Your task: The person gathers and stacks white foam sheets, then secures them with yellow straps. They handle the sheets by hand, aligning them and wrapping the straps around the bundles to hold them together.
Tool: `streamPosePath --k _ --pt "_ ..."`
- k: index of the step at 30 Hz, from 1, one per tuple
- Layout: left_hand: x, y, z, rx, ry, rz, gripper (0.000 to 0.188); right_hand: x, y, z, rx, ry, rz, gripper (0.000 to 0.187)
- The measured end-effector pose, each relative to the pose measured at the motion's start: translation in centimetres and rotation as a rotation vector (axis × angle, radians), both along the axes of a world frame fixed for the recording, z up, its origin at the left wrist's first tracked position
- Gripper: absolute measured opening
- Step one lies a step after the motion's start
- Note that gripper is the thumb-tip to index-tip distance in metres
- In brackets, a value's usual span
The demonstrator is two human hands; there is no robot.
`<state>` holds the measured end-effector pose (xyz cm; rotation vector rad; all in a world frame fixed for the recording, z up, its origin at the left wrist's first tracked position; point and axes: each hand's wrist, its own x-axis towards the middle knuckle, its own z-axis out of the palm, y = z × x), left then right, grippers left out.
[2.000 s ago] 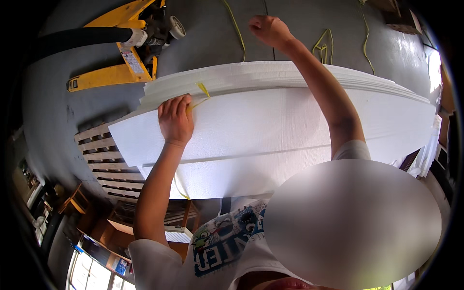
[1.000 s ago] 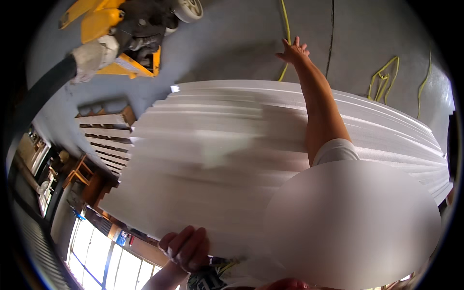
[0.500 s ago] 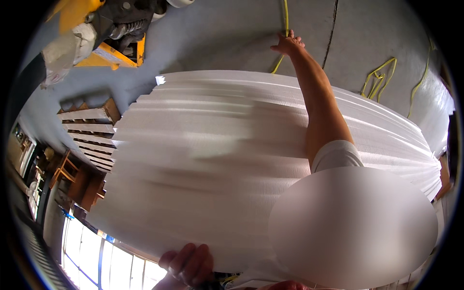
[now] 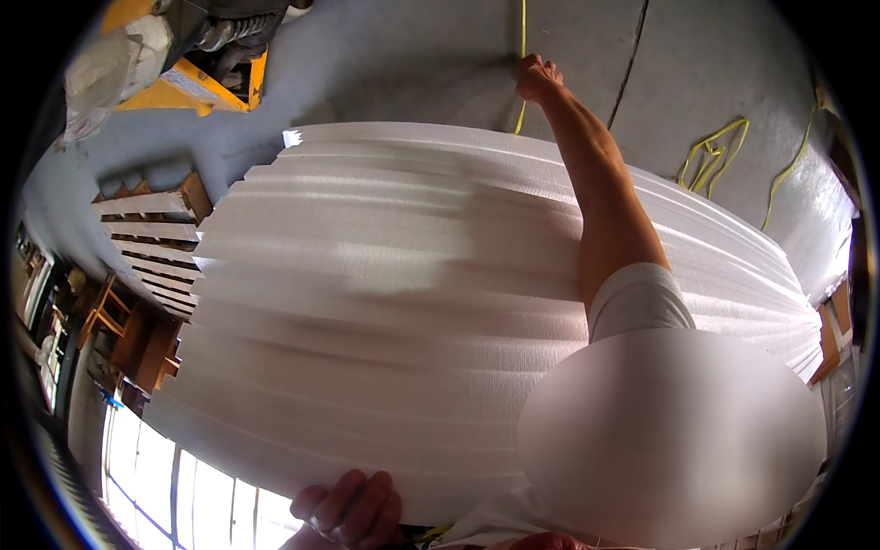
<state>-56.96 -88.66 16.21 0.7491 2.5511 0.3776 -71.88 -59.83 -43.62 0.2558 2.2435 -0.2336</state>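
Note:
A tall stack of white ribbed sheets (image 4: 367,321) fills the middle of the view. My right hand (image 4: 536,78) reaches over its far edge and is closed around a thin yellow strap (image 4: 522,32) that runs up across the grey floor. My left hand (image 4: 348,509) is low at the near edge of the stack with its fingers curled. Whether it grips anything is hidden. My white sleeve (image 4: 637,293) lies across the right part of the stack.
A yellow pallet truck (image 4: 183,78) stands at the upper left on the concrete floor. A wooden pallet (image 4: 147,238) lies left of the stack. Loose yellow strap (image 4: 715,151) coils on the floor at the upper right. Wooden furniture and windows are at the lower left.
My left hand dropped from the strap on top of the stack to its near lower edge. My right hand stayed out on the yellow strap while the view moved closer over the stack.

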Motion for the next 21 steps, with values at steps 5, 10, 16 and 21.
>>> streamPosePath --k 5,10,16,21 --pt "-0.1 0.3 0.4 -0.031 0.022 -0.011 0.020 -0.9 -3.1 2.1 -0.596 0.136 -0.287 0.047" --pt "-0.8 0.8 0.0 0.002 0.029 0.058 0.022 1.1 -7.3 4.6 -0.978 -0.249 -0.607 0.031" --pt "-0.5 1.3 0.1 0.035 0.108 0.072 0.015 0.8 -7.4 16.0 -0.763 0.221 0.462 0.013" --pt "1.0 0.6 -1.7 0.122 0.300 0.088 0.013 0.2 -6.3 32.9 -0.788 0.232 0.211 0.015"
